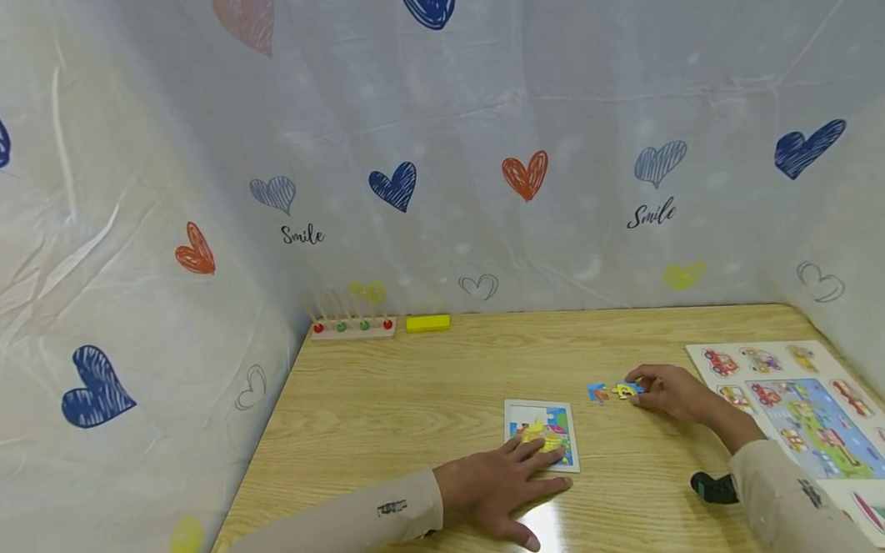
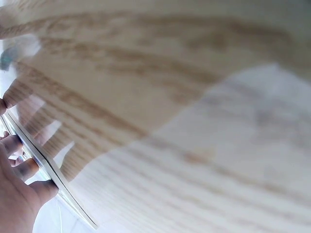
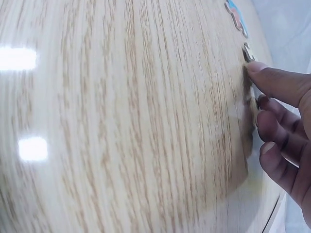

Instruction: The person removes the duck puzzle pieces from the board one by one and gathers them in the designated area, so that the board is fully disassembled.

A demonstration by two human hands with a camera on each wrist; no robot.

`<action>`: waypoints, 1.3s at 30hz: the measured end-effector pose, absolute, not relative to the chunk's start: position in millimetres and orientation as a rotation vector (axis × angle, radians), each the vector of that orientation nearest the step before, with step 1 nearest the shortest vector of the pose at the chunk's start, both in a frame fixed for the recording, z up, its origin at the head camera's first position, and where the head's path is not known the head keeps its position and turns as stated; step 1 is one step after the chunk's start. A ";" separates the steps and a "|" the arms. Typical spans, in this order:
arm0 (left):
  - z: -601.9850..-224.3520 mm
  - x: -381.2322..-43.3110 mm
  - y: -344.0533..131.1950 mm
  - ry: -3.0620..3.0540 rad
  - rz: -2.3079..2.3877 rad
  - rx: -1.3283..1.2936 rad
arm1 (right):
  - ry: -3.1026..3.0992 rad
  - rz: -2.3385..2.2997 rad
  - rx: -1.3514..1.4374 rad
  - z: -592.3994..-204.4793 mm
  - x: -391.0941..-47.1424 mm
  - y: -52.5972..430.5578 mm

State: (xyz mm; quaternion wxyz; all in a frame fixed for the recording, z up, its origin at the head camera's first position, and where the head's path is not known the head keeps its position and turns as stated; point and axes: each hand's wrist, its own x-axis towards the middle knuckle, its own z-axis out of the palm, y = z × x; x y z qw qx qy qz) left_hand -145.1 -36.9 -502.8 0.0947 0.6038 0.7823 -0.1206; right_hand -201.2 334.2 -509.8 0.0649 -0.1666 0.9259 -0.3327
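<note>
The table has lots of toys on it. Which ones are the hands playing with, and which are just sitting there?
In use:
small puzzle board, under the left hand
loose puzzle pieces, at the right hand

Just lying about:
big vehicle puzzle
yellow block
peg toy

We saw open table (image 1: 389, 396) left of the left hand (image 1: 498, 486). Between the hands lay a small puzzle board (image 1: 542, 432); a large puzzle board (image 1: 811, 424) blocked the right hand's (image 1: 666, 390) right side.
</note>
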 end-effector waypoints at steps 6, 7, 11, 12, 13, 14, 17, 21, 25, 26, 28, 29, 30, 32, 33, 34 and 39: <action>-503.1 -145.7 -36.4 2.315 -0.362 1.807 | 2.814 -0.934 -0.474 -508.4 -202.1 335.1; -502.9 -145.8 -36.2 2.311 -0.359 1.806 | 2.811 -0.928 -0.467 -508.4 -202.6 335.5; -501.8 -145.5 -35.5 2.300 -0.357 1.797 | 2.796 -0.926 -0.474 -508.8 -203.9 337.0; -501.5 -145.4 -35.2 2.298 -0.354 1.795 | 2.793 -0.928 -0.474 -508.8 -204.1 337.2; -501.0 -145.3 -35.1 2.296 -0.356 1.790 | 2.793 -0.926 -0.479 -509.0 -204.2 337.4; -500.8 -145.3 -34.9 2.295 -0.357 1.786 | 2.795 -0.928 -0.482 -509.3 -204.4 337.5; -500.6 -145.6 -34.3 2.292 -0.351 1.782 | 2.803 -0.924 -0.491 -510.3 -204.5 337.8; -500.8 -145.6 -34.0 2.290 -0.346 1.779 | 2.812 -0.916 -0.493 -511.2 -204.5 338.0; -500.8 -145.1 -34.6 2.288 -0.347 1.774 | 2.815 -0.903 -0.489 -509.6 -203.7 337.2; -500.9 -145.0 -34.8 2.289 -0.345 1.778 | 2.816 -0.899 -0.489 -509.1 -203.5 337.0; -500.9 -144.8 -35.2 2.295 -0.352 1.781 | 2.819 -0.898 -0.494 -508.0 -203.1 336.8; -500.9 -144.7 -35.3 2.299 -0.357 1.782 | 2.819 -0.901 -0.495 -507.4 -202.8 336.7; -501.1 -144.7 -35.5 2.303 -0.360 1.783 | 2.823 -0.898 -0.500 -506.8 -202.5 337.1; -501.5 -144.8 -35.8 2.312 -0.360 1.787 | 2.832 -0.899 -0.494 -506.1 -202.2 337.2; -501.5 -144.9 -35.9 2.315 -0.366 1.784 | 2.835 -0.905 -0.491 -505.7 -202.0 337.4; -501.5 -145.0 -36.0 2.316 -0.368 1.784 | 2.835 -0.912 -0.487 -505.1 -201.8 337.4; -502.2 -145.3 -35.9 2.320 -0.365 1.780 | 2.824 -0.962 -0.477 -501.0 -200.7 333.8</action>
